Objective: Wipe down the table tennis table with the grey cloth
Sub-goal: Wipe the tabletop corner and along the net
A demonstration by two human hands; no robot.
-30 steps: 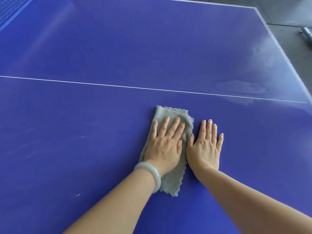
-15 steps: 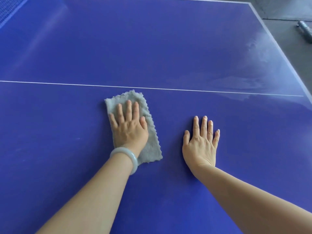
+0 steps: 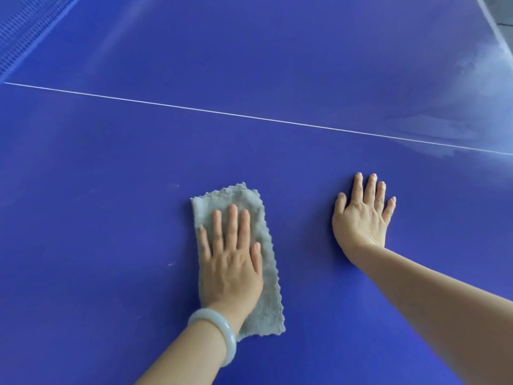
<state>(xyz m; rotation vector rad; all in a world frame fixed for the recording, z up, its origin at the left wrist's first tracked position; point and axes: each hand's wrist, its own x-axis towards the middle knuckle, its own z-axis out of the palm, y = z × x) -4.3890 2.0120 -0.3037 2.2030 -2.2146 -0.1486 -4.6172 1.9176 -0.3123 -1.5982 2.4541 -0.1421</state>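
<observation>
The blue table tennis table (image 3: 111,232) fills the view. A folded grey cloth (image 3: 238,197) lies flat on it, on my side of the white centre line (image 3: 249,116). My left hand (image 3: 230,262), with a pale bangle at the wrist, presses palm-down on the cloth with the fingers stretched out. The cloth shows beyond the fingertips and along the hand's right side. My right hand (image 3: 361,218) rests flat on the bare table to the right of the cloth, fingers spread, holding nothing.
The blue net (image 3: 22,29) runs across the top left corner. A pale hazy smear (image 3: 458,112) covers the surface at the far right, near the white side edge (image 3: 494,26). A few small white specks (image 3: 170,264) lie left of the cloth.
My left hand slid the cloth left, away from my right hand, then drew it back toward me. My right hand stayed flat in place.
</observation>
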